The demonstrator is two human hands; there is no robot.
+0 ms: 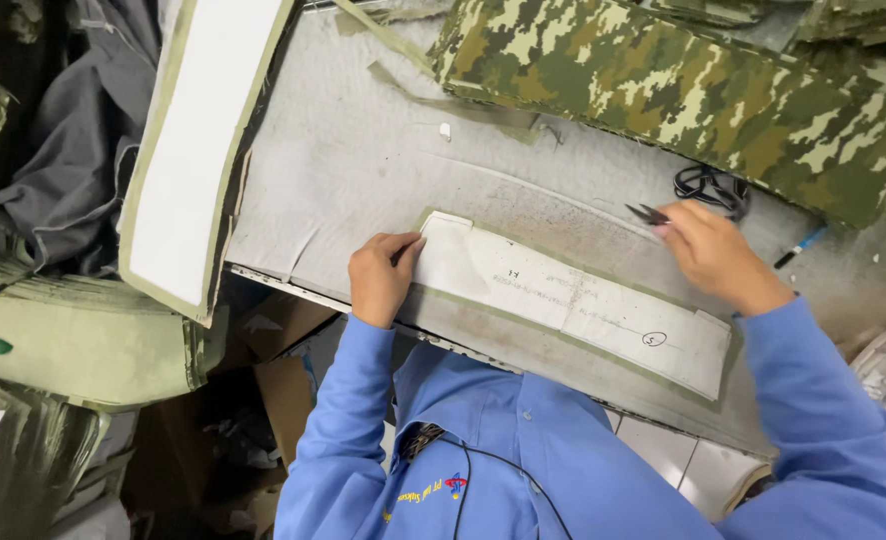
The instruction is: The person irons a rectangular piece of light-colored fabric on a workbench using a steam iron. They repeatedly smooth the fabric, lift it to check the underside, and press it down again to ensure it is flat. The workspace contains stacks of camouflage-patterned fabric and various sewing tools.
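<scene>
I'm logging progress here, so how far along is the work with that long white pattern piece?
Already laid: the white pattern piece lies flat on an olive fabric strip on the grey table. In hand: the left hand presses its end; the right hand holds a small dark tool. Left: no marking or cutting along it is visible.

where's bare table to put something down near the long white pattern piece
The widest bare patch of table lies between the white pattern piece, the camouflage stack and the leaning white panel. It is crowded by the right hand, with its small snips, the black cord and the blue pen. The left hand presses the pattern's end.
</scene>
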